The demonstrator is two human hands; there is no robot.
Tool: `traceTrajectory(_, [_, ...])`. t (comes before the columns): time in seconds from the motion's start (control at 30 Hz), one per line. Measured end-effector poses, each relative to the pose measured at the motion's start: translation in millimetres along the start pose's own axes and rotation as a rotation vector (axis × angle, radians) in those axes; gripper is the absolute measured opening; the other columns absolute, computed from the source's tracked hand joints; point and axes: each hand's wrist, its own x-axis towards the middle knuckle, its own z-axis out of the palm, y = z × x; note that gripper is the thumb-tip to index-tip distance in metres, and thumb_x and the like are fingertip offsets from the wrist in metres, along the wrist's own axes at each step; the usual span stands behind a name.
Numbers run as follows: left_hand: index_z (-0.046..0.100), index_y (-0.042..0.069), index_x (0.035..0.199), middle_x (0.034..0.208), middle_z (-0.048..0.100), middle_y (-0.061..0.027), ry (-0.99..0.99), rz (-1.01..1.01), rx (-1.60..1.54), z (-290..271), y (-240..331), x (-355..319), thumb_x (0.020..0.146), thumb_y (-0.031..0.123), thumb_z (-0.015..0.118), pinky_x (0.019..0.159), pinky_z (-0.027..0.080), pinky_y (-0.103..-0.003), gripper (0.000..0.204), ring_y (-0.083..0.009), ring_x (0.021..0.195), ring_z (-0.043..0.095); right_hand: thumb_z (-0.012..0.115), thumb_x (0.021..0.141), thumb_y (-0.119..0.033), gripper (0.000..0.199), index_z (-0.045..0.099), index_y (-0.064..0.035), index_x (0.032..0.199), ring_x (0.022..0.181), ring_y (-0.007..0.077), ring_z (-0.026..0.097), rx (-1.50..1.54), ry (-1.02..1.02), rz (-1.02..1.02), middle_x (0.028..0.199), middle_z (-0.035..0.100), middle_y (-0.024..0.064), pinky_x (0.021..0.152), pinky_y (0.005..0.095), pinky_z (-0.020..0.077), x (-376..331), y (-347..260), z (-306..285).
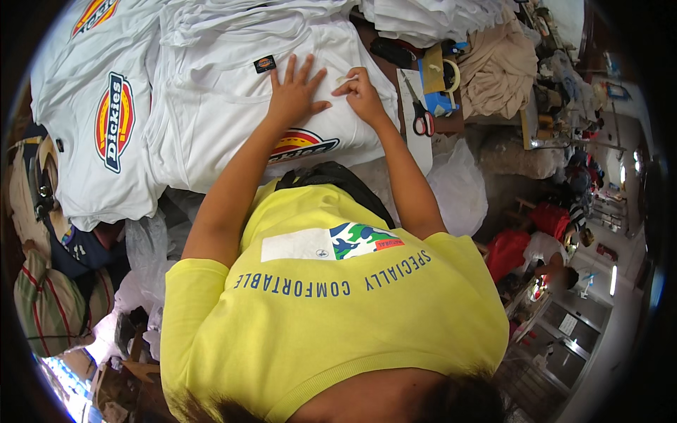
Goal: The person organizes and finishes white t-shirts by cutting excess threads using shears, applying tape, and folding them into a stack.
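My left hand (295,93) lies flat with spread fingers on a white T-shirt (226,92), just right of the small black label (264,64) at its neck. Beside it, my right hand (362,97) is closed, with thumb and fingers drawn together over the shirt's right part. A small pale bit shows at those fingertips, too small to name. Under my left wrist a red, yellow and blue printed emblem (305,144) is partly covered by my forearm. Another white T-shirt (77,106) with a similar large emblem lies to the left.
Scissors (420,113) with red and black handles lie right of the shirts. Near them are a tape roll (451,75) and a blue box (436,88). Beige cloth (497,67) and white garments (430,17) are heaped behind. Other people (543,247) sit at the far right.
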Motion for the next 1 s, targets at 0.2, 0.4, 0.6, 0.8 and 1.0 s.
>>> traceTrajectory(0.2, [0.033,0.007,0.134,0.142,0.029,-0.0068,-0.113,0.348,-0.181,6.7,34.4,-43.9,0.084,0.043,0.049,0.104,0.023,-0.048,0.064,-0.0236,0.131,0.026,0.040,0.071,0.011,0.040,0.026,-0.0086,0.103,0.095,0.0192,0.057,0.490,0.167,0.143,0.097,0.062,0.0218,0.091,0.0307,0.0345,4.5,-2.5,-8.0])
traceTrajectory(0.4, [0.039,0.009,0.131,0.141,0.032,-0.0059,0.062,0.082,-0.042,8.5,6.5,-13.9,0.087,0.039,0.046,0.102,0.019,-0.057,0.054,-0.0189,0.130,0.029,0.041,0.072,0.011,0.038,0.027,-0.0091,0.102,0.096,0.0196,0.056,0.491,0.205,0.149,0.097,0.061,0.0219,0.089,0.0299,0.0361,4.0,-4.6,-5.9])
traceTrajectory(0.6, [0.037,0.012,0.133,0.141,0.031,-0.0047,-0.031,0.221,-0.146,15.3,19.1,-29.2,0.088,0.037,0.046,0.102,0.015,-0.059,0.052,-0.0182,0.131,0.027,0.042,0.075,0.010,0.033,0.032,-0.0083,0.100,0.093,0.0180,0.057,0.507,0.187,0.098,0.096,0.062,0.0196,0.088,0.0284,0.0381,4.1,2.7,-5.5])
traceTrajectory(0.8, [0.041,0.016,0.130,0.140,0.032,-0.0025,0.037,0.077,-0.054,3.4,2.7,-20.6,0.088,0.036,0.047,0.102,0.017,-0.057,0.048,-0.0176,0.130,0.029,0.052,0.076,0.001,0.017,0.048,-0.0060,0.091,0.084,0.0155,0.057,0.230,0.170,0.066,0.086,0.057,0.0091,0.076,0.0262,0.0433,10.0,0.7,-2.4])
traceTrajectory(1.0, [0.053,0.029,0.120,0.139,0.034,-0.0038,0.012,0.145,-0.131,-7.2,-0.2,-23.5,0.085,0.030,0.051,0.101,0.017,-0.058,0.035,-0.0200,0.130,0.029,0.062,0.072,-0.012,0.011,0.056,-0.0086,0.080,0.081,0.0179,0.056,-0.464,0.003,0.042,0.089,0.049,0.0057,0.068,0.0289,0.0447,22.6,-19.9,-5.0])
